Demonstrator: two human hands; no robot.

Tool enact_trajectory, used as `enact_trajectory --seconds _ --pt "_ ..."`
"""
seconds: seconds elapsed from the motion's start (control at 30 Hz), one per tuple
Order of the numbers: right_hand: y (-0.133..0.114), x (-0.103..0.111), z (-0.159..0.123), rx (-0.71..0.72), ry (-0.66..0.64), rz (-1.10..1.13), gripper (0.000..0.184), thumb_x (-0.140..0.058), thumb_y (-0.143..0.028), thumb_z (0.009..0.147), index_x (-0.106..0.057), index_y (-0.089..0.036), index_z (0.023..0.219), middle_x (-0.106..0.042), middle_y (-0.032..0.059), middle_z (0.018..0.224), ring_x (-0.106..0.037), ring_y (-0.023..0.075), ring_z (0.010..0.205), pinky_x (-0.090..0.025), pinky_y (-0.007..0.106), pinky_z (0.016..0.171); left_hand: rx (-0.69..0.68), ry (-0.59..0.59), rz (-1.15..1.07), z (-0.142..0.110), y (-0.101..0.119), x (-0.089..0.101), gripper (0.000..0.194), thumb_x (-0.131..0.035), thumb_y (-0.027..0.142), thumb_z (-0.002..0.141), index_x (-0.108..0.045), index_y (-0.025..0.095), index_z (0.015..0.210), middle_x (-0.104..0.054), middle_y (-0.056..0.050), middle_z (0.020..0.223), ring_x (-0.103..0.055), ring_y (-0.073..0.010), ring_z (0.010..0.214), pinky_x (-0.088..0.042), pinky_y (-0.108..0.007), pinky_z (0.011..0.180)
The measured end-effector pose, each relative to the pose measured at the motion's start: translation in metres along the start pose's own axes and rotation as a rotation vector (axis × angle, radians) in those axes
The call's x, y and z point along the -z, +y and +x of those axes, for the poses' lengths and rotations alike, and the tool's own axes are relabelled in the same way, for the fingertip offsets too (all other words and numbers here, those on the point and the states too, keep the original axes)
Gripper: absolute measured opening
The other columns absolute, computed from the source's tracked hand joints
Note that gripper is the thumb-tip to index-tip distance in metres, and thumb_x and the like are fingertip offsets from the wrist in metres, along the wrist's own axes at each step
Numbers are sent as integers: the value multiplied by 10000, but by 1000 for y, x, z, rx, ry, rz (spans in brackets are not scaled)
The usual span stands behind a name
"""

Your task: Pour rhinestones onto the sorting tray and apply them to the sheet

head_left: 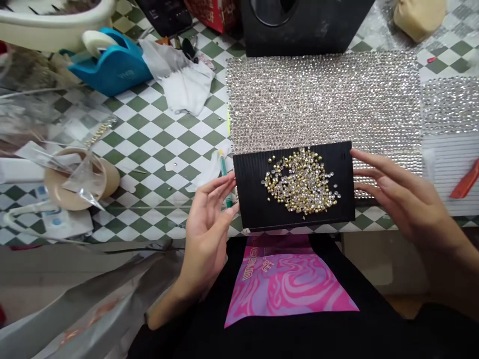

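Black board (250, 199): bears loose rhinestones (305, 184)
Left hand (205, 224): holding board's nine-o'clock edge
Right hand (407, 194): holding its three-o'clock edge
Glittering sheet (322, 99): beyond board, twelve o'clock

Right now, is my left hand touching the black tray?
Touching: the head view shows your left hand with fingertips against the left edge of the black tray, no gap visible.

One head-height view, forward and steeply down, close over the black board (251, 192) and checkered tabletop (164, 149).
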State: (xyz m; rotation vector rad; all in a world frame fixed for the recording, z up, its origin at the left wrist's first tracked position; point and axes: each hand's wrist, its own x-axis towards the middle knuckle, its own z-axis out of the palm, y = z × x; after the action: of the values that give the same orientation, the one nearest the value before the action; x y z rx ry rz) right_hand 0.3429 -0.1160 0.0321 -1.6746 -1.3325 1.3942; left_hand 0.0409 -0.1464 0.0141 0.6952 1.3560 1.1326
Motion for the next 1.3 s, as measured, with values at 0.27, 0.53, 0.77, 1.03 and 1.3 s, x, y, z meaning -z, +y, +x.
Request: enact_trajectory --seconds 0.27,0.53,0.77,1.03,1.3 --pt "-77 -47 110 239 -277 -5 504 -575 -412 903 -547 -252 1381 -570 19 1403 -590 235 1258 -536 456 1065 -195 252 -52 36 28 35 400 -722 164 727 -659 292 1101 -683 -33 1311 -492 -270 1403 -532 -408 1044" --pt "-157 -144 200 127 -457 -54 564 -227 -108 902 -411 -139 1434 -514 53 1407 -453 309 1334 -448 307 814 -258 450 -16 85 42 94 454 -653 111 653 -613 287 1070 -751 39 1142 -505 -237 1391 -464 -481 1090" --pt "-170 -184 235 116 -611 -123 654 -147 -106 801 -384 -123 1410 -362 155 1555 -344 374 1368 -413 235 753 -242 504 -4 109 28 125 431 -635 161 708 -575 335 1097 -730 107 1173 -475 -193 1414 -422 -490 1096" --pt "-156 -207 272 196 -621 -176 645 -47 -179 793 -328 -38 1357 -464 140 1432 -446 343 1321 -437 351 733 -253 455 48 127 14 142 413 -628 203 749 -575 364 1125 -700 110 1245 -424 -200 1454 -406 -516 1083" --pt "-157 -207 274 280 -660 -254 543 -294 -242 857 -402 -131 1377 -552 89 1385 -397 368 1378 -444 413 775 -242 542 -10 130 9 129 511 -757 238 689 -540 336 1141 -633 28 1302 -404 -234 1456 -430 -483 1127"
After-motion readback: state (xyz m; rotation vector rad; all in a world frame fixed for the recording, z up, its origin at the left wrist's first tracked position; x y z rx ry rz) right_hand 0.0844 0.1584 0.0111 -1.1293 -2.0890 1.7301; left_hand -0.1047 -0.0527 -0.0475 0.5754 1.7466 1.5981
